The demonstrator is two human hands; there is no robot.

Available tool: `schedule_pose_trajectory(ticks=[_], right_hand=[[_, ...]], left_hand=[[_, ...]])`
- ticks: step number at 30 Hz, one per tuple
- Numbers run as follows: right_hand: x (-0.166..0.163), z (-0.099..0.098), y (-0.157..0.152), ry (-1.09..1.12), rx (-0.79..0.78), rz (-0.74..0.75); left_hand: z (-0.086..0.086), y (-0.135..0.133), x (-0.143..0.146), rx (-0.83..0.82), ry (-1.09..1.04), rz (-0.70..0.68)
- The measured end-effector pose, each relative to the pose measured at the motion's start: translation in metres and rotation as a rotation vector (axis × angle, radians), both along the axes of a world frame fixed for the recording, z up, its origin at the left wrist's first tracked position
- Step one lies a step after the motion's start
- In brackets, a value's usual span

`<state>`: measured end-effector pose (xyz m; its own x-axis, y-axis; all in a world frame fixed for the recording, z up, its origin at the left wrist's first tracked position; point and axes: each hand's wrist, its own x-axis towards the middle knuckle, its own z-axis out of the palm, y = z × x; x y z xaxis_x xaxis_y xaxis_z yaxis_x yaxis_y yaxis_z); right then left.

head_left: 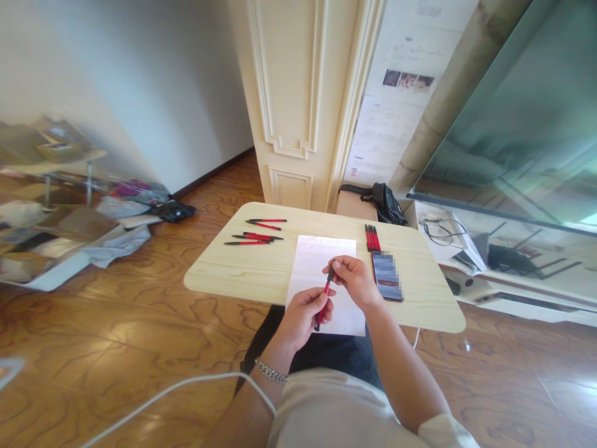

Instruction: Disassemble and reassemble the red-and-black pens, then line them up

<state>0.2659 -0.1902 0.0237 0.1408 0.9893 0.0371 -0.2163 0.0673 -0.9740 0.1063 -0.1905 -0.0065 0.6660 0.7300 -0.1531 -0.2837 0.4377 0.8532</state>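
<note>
A red and black pen (327, 287) is held between my two hands above a white sheet of paper (304, 261). My left hand (305, 314) is closed around its lower red part. With thumb and fingers, my right hand (355, 278) pinches the black upper end. Several loose red and black pens (254, 236) lie at the left of the table. To the right, a row of similar pens (372, 238) sits side by side just above a phone (387, 277), whose screen is blurred out.
The light wooden table (224, 274) has rounded corners and stands before my lap. A white cable (186, 381) crosses near my left forearm. A black bag (388, 202) lies behind the table; boxes and bags (79, 227) fill the floor at left.
</note>
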Motion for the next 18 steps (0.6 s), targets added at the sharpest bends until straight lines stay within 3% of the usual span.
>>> schedule_pose_trajectory(ticks=[7,13,16,18], right_hand=[[-0.015,-0.024,0.003,-0.103,-0.044,-0.243],[-0.028,-0.032,0.000,-0.285,-0.056,-0.356],[-0.031,-0.036,-0.001,-0.312,-0.090,-0.427],[-0.030,-0.039,-0.002,-0.300,-0.109,-0.452]], left_hand=[[-0.011,-0.002,0.007,0.280,0.312,0.238],[-0.011,-0.008,0.008,0.575,0.535,0.450],[-0.011,-0.006,0.006,0.641,0.584,0.479],[-0.013,-0.004,0.006,0.583,0.524,0.420]])
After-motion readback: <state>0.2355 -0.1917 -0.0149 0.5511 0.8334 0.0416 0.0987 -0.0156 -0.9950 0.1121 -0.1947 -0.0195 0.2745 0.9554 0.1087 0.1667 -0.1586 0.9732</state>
